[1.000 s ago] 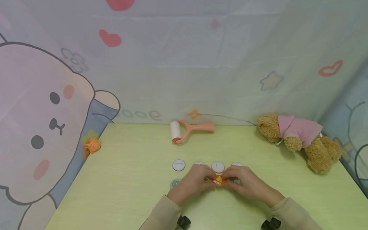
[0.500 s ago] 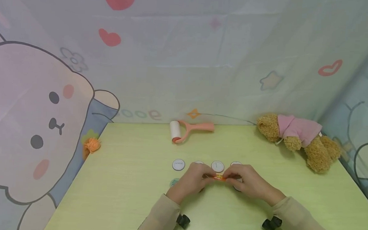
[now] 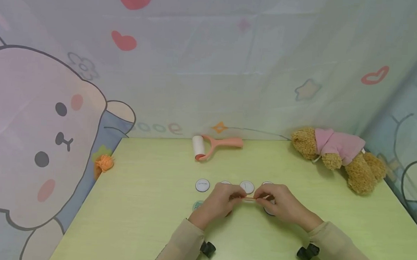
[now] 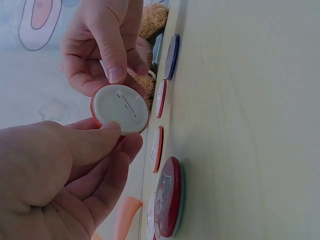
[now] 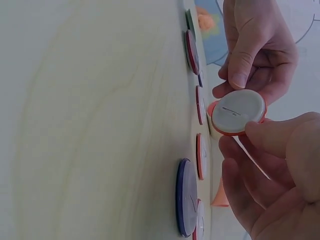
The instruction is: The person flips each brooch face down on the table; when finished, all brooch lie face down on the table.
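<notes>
Between my two hands is a pin-back button badge (image 3: 249,199), seen nearly edge-on from the head. Its white back with a metal pin faces the left wrist view, and the badge (image 4: 122,110) has an orange-red rim. My left hand (image 3: 222,202) pinches one side between thumb and fingers. On the opposite side my right hand (image 3: 280,205) pinches the edge, its thumb (image 5: 270,135) on the white back. Below the hands lie a teal badge (image 3: 198,205), a dark red badge (image 4: 170,197) and a blue-rimmed badge (image 5: 186,197), partly hidden from above.
Behind the hands is a row of badges lying back up, including a left one (image 3: 202,185) and a middle one (image 3: 246,187). A pink-handled roller (image 3: 225,143) lies at the table's back edge. A teddy bear (image 3: 336,155) lies back right; an orange fuzzy thing (image 3: 105,163) sits far left.
The badge has tilted in both hands: its orange and yellow printed front showed to the head earlier, and now mostly its edge shows. Both hands keep their grip and have hardly shifted.
</notes>
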Demonstrator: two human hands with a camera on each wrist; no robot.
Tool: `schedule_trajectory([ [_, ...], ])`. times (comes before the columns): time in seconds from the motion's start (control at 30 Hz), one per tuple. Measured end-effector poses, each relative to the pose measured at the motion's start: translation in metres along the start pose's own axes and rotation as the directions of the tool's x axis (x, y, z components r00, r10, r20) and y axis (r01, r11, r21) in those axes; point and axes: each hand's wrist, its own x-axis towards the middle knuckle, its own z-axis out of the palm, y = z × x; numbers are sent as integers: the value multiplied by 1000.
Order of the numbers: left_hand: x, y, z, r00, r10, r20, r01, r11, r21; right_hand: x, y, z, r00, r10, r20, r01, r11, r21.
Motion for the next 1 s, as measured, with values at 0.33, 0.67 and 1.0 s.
schedule_trajectory([
  [0.33,-1,1,-1,1000,-19,-2,19,999,-29,1,-5,0,997,53,-47,-52,998,26],
  [0.67,0,2,0,998,-61,4,61,995,-76,1,-5,2,996,34,-79,-34,999,8],
  [1.0,-2,5,-2,998,-57,-23,54,989,-136,2,-2,2,997,-18,-77,17,1000,-11],
])
